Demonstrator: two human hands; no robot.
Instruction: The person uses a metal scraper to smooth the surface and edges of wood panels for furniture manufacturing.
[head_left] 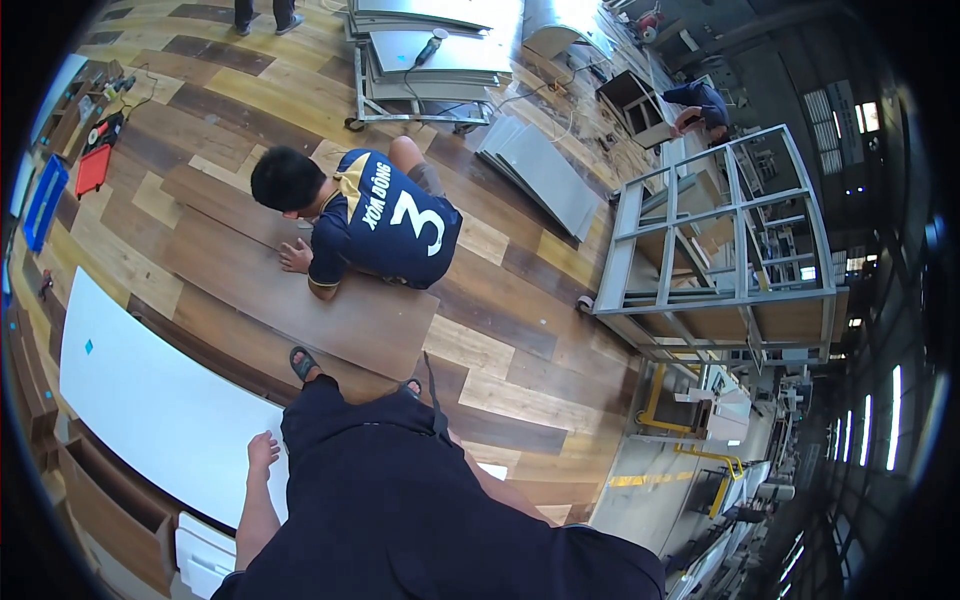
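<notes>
My left hand (263, 450) hangs beside my dark clothing, fingers curled in and nothing seen in them. Below and beside it lies a long white panel (165, 385) with a small blue-green sticker. On my right side only the forearm (505, 493) shows; the hand itself is hidden behind my clothing. A small white piece (493, 470) shows next to that forearm; I cannot tell what it is. Brown wood-look boards (250, 285) lie on the floor ahead of my sandalled feet. Another person (385, 215) crouches at them, one hand flat on a board.
Trolleys stacked with panels (430, 60), a power tool (430, 48) on top, stand ahead. Grey panels (540, 175) lie on the floor. A metal-frame cart (720, 240) is at right. A red tray (93, 170), blue tray (45, 203) and brown drawer-like box (115, 505) are left.
</notes>
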